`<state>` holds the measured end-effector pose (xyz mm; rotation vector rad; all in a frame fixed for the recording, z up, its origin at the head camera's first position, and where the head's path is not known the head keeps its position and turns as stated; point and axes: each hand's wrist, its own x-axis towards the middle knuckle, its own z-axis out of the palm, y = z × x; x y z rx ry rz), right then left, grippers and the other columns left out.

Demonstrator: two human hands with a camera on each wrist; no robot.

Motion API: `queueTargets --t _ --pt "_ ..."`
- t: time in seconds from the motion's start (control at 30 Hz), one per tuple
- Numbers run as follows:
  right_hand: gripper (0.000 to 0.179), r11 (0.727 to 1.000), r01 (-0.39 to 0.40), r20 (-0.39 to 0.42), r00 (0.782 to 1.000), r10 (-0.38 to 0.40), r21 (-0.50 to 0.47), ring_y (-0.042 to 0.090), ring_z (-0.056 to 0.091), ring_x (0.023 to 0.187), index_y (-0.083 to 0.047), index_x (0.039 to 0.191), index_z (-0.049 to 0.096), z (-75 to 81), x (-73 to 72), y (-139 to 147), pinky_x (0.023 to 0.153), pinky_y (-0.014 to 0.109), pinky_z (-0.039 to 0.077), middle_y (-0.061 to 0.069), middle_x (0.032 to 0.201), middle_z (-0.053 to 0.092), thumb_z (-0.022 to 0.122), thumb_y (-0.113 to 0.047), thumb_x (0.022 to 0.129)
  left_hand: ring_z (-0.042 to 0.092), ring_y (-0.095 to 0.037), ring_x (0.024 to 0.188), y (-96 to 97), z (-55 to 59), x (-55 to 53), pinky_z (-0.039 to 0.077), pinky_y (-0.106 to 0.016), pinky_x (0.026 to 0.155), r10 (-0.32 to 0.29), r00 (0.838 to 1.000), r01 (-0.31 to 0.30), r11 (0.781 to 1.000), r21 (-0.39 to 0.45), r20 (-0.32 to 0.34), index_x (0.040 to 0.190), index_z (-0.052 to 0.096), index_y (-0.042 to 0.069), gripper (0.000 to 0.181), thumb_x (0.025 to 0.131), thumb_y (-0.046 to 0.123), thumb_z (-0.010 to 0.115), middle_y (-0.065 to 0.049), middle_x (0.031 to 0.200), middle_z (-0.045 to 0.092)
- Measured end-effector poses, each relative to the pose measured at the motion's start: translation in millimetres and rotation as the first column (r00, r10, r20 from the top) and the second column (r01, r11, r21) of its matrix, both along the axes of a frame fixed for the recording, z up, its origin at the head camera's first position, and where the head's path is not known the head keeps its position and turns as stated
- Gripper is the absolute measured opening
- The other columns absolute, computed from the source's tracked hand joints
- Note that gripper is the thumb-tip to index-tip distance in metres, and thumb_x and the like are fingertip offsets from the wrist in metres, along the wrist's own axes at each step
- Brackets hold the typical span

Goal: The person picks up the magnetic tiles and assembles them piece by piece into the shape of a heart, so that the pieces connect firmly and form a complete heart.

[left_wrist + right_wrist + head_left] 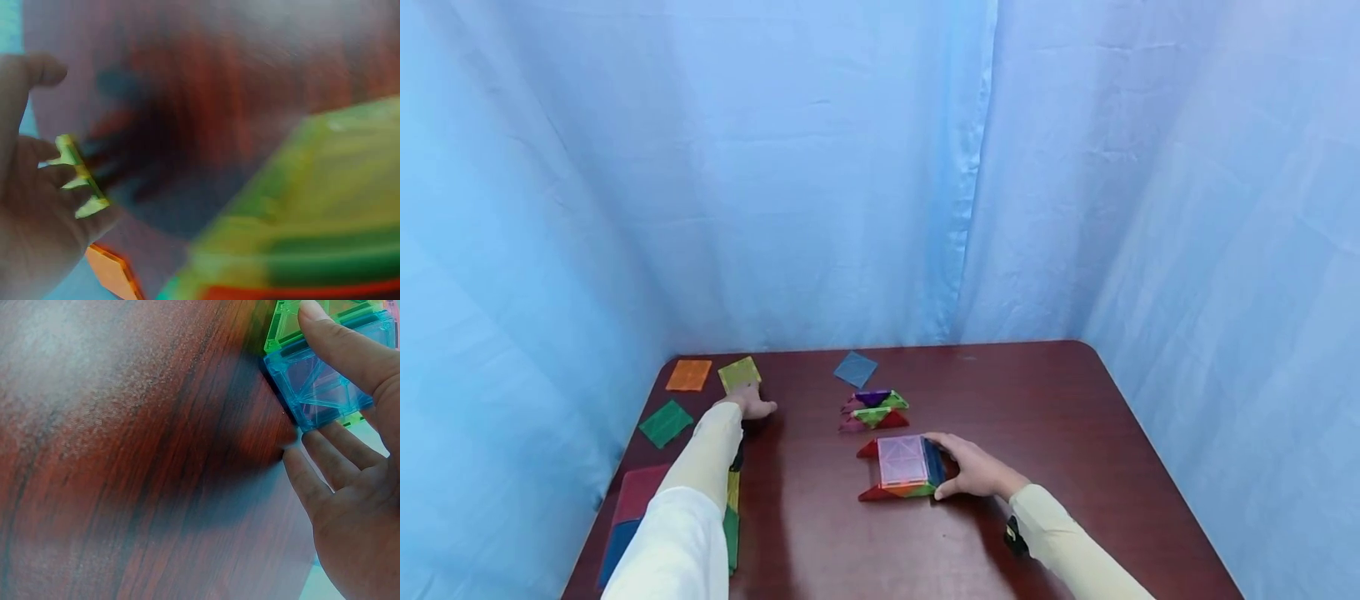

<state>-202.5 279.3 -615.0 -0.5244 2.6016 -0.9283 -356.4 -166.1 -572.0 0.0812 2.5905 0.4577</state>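
Toward the back left of the table, my left hand (751,402) reaches over a yellow square magnetic tile (740,372). In the left wrist view its fingers lie over that tile, with yellow showing between them, and the thumb stands apart. My right hand (976,469) grips the right end of a low magnetic-tile block, thumb at the near corner and fingers at the far one. This block has a pale pink square (901,460) on top, a sloping blue tile (331,387) on the right, and red triangles (874,493) jutting out left.
Behind the block stand two strips of joined triangles (874,418). A blue square (855,369) lies at the back, an orange square (688,375) and a green square (666,423) at the left. Larger tiles, including a dark pink one (638,493), lie partly under the left arm. Curtains enclose the table.
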Motion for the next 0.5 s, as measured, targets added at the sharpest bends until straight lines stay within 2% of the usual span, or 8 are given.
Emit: queueTargets --t 0.1,0.17,0.23,0.3,0.4,0.5 --pt "0.099 1.000 0.005 0.000 1.000 -0.005 0.009 0.029 0.046 0.139 -0.019 0.156 0.038 -1.4 -0.7 -1.1 0.113 0.055 0.041 0.008 0.154 0.045 0.088 -0.045 0.075 0.030 -0.049 0.146 0.6 -3.5 3.3 0.034 -0.059 0.116 -0.032 0.999 0.032 0.999 -0.022 0.021 0.155 0.028 -0.010 0.077 0.100 0.036 0.055 -0.035 0.157 0.029" --pt "0.098 1.000 0.005 -0.006 1.000 -0.005 0.010 0.029 0.045 0.139 -0.019 0.156 0.038 -2.0 -1.6 -1.2 0.113 0.054 0.041 0.009 0.155 0.045 0.088 -0.044 0.075 0.034 -0.048 0.145 5.3 -0.6 5.8 0.036 -0.059 0.114 -0.058 0.998 0.058 0.998 -0.023 0.021 0.154 0.031 -0.008 0.074 0.099 0.034 0.056 -0.033 0.156 0.034" --pt "0.098 1.000 0.006 -0.007 1.000 -0.006 0.012 0.029 0.045 0.140 -0.019 0.156 0.037 -2.7 -1.6 -1.1 0.114 0.054 0.040 0.008 0.155 0.044 0.088 -0.044 0.076 0.036 -0.046 0.144 12.7 2.5 11.3 0.037 -0.058 0.114 -0.115 0.993 0.115 0.993 -0.025 0.019 0.155 0.034 -0.006 0.071 0.101 0.033 0.056 -0.031 0.155 0.038" --pt "0.098 1.000 0.005 -0.012 1.000 -0.005 0.009 0.029 0.045 0.140 -0.019 0.156 0.037 -3.4 -1.5 -1.3 0.114 0.054 0.040 0.009 0.155 0.044 0.088 -0.043 0.076 0.038 -0.044 0.144 22.2 3.5 20.4 0.038 -0.057 0.114 -0.173 0.985 0.173 0.985 -0.028 -0.006 0.155 0.034 -0.004 0.069 0.101 0.032 0.057 -0.028 0.155 0.041" --pt "0.098 1.000 0.001 -0.009 1.000 -0.001 0.004 0.028 0.045 0.140 -0.020 0.156 0.037 -3.9 -1.2 -2.3 0.114 0.054 0.040 0.007 0.155 0.045 0.088 -0.046 0.076 0.035 -0.041 0.147 37.5 3.9 40.0 0.035 -0.055 0.117 -0.230 0.973 0.228 0.972 -0.055 -0.025 0.157 0.033 0.000 0.070 0.102 0.034 0.058 -0.026 0.158 0.038" --pt "0.099 1.000 -0.001 -0.003 1.000 0.001 -0.002 0.028 0.046 0.140 -0.020 0.156 0.037 -3.0 -2.0 -2.5 0.114 0.054 0.041 0.007 0.155 0.045 0.088 -0.046 0.075 0.033 -0.039 0.149 52.3 7.2 58.1 0.034 -0.054 0.118 -0.250 0.968 0.252 0.962 -0.101 0.029 0.159 0.031 0.005 0.073 0.101 0.038 0.060 -0.023 0.161 0.034"
